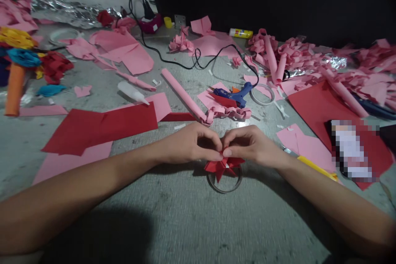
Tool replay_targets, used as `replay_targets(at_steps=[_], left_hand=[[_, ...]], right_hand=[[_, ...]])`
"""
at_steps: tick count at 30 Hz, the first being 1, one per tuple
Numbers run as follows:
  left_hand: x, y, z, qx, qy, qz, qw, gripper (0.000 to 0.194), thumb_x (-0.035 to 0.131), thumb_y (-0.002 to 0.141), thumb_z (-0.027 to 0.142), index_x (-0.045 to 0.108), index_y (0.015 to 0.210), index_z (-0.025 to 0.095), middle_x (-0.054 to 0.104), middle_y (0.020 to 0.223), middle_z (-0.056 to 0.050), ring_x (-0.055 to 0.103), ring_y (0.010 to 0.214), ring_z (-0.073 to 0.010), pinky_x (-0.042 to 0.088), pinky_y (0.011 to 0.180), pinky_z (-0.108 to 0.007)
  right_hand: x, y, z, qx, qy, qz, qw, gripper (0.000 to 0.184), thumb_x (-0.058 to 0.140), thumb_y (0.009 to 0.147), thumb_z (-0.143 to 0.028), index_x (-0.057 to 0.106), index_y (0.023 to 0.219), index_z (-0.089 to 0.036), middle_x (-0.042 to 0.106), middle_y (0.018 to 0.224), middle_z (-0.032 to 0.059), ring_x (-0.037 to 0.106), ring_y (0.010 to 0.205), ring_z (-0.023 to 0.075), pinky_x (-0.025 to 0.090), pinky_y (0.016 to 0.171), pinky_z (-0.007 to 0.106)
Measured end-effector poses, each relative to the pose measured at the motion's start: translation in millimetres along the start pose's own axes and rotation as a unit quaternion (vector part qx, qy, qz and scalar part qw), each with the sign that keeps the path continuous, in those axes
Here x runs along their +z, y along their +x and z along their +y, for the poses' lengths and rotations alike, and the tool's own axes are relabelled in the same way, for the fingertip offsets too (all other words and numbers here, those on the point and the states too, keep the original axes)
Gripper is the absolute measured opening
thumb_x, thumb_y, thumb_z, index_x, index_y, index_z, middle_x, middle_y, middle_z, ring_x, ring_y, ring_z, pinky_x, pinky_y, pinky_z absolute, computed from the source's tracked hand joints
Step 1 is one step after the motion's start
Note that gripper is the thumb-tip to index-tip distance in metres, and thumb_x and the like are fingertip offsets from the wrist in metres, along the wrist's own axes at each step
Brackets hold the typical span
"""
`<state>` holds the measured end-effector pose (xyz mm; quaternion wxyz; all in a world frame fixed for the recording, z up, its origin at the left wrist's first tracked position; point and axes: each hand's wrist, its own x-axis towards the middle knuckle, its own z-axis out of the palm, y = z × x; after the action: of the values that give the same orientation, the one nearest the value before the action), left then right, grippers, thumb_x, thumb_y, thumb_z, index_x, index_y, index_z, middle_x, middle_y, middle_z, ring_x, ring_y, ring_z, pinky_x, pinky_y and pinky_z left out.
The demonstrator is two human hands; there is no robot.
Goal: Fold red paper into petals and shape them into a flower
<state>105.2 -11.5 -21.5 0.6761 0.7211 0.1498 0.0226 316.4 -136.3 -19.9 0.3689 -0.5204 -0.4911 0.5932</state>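
Both of my hands meet over a folded red paper flower with pointed petals. My left hand pinches its upper middle between thumb and forefinger. From the other side, my right hand pinches the same spot, so the fingertips of the two hands almost touch. A small white patch shows among the petals. Beneath the flower, a tape ring lies on the grey surface, partly covered by the petals. My fingers hide the flower's far side.
Beyond my hands lie a pink paper chain, a blue glue gun with a black cord, and a white glue bottle. Red paper is at left; a phone rests on red paper at right. Pink scraps line the back.
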Motion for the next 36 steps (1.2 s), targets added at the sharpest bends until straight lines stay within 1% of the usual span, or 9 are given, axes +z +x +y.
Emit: replay_targets(at_steps=[4,6,14,16,21,23,30,33,36], left_hand=[[-1.7,1.6,-9.2,0.039,-0.063,0.018,0.997,0.011,0.088,0.085,0.028,0.083,0.086,0.019,0.078,0.091,-0.003,0.069,0.085,-0.0162,0.053,0.079,-0.028],[-2.5,1.8,-11.9,0.047,-0.077,0.018,0.996,0.011,0.088,0.085,0.028,0.083,0.087,0.019,0.078,0.092,-0.003,0.070,0.086,-0.0166,0.054,0.080,-0.028],[-2.4,2.4,-6.4,0.036,-0.047,0.009,0.998,0.010,0.087,0.082,0.028,0.083,0.083,0.019,0.075,0.075,-0.001,0.064,0.069,-0.0128,0.052,0.067,-0.025],[-1.7,2.8,-5.3,0.031,-0.037,0.013,0.999,0.012,0.087,0.082,0.029,0.082,0.081,0.018,0.074,0.073,-0.001,0.063,0.067,-0.0126,0.050,0.064,-0.024],[0.4,2.7,-3.7,0.038,-0.034,0.058,0.997,0.007,0.085,0.081,0.023,0.081,0.079,0.017,0.073,0.070,0.000,0.062,0.065,-0.0119,0.049,0.062,-0.023],[0.8,2.5,-3.2,0.043,-0.026,0.062,0.997,0.008,0.084,0.082,0.022,0.079,0.079,0.016,0.072,0.071,0.000,0.061,0.065,-0.0115,0.048,0.062,-0.023],[4.1,2.2,-1.6,0.009,0.014,0.059,0.998,0.018,0.081,0.088,0.033,0.080,0.086,0.015,0.072,0.076,-0.003,0.061,0.069,-0.0133,0.047,0.062,-0.024],[8.7,0.8,-0.2,0.020,0.025,0.072,0.997,0.014,0.077,0.089,0.029,0.077,0.083,0.016,0.071,0.076,-0.001,0.060,0.067,-0.0123,0.048,0.062,-0.024],[13.6,-1.5,1.1,0.034,0.049,0.103,0.993,0.010,0.075,0.089,0.022,0.074,0.080,0.017,0.070,0.076,0.001,0.060,0.067,-0.0117,0.047,0.062,-0.024]], right_hand=[[-5.5,0.4,3.5,-0.001,0.030,-0.031,0.999,0.025,0.094,0.085,-0.038,0.083,0.095,-0.017,0.078,0.092,0.0045,0.067,0.080,0.0154,0.053,0.073,0.029],[-8.0,0.2,4.8,-0.001,0.038,-0.040,0.999,0.026,0.094,0.085,-0.037,0.084,0.097,-0.017,0.077,0.093,0.0048,0.067,0.080,0.0159,0.054,0.073,0.029],[-9.9,0.2,-0.2,0.003,0.049,-0.058,0.997,0.019,0.094,0.084,-0.030,0.086,0.094,-0.017,0.075,0.085,0.0025,0.062,0.069,0.0121,0.050,0.063,0.026],[-8.8,0.9,-1.7,0.006,0.053,-0.054,0.997,0.017,0.094,0.083,-0.029,0.086,0.091,-0.017,0.075,0.083,0.0023,0.061,0.067,0.0115,0.050,0.062,0.026],[-5.9,2.0,-2.0,0.014,0.060,-0.017,0.998,0.019,0.095,0.080,-0.030,0.085,0.087,-0.016,0.072,0.076,0.0007,0.058,0.064,0.0106,0.045,0.058,0.025],[-4.6,1.9,-1.6,0.016,0.058,-0.008,0.998,0.020,0.094,0.081,-0.031,0.085,0.088,-0.015,0.072,0.075,0.0006,0.058,0.064,0.0106,0.044,0.059,0.025],[0.7,0.7,-3.7,0.016,0.029,0.004,0.999,0.030,0.094,0.081,-0.041,0.082,0.087,-0.015,0.069,0.073,0.0003,0.054,0.063,0.0108,0.043,0.056,0.025],[2.9,0.1,-4.5,0.014,0.028,0.012,0.999,0.030,0.094,0.081,-0.042,0.082,0.085,-0.015,0.067,0.073,-0.0002,0.054,0.063,0.0108,0.042,0.057,0.025],[4.2,0.0,-3.7,0.019,0.034,0.018,0.999,0.025,0.093,0.082,-0.038,0.081,0.084,-0.016,0.069,0.073,0.0003,0.055,0.063,0.0112,0.043,0.058,0.026]])
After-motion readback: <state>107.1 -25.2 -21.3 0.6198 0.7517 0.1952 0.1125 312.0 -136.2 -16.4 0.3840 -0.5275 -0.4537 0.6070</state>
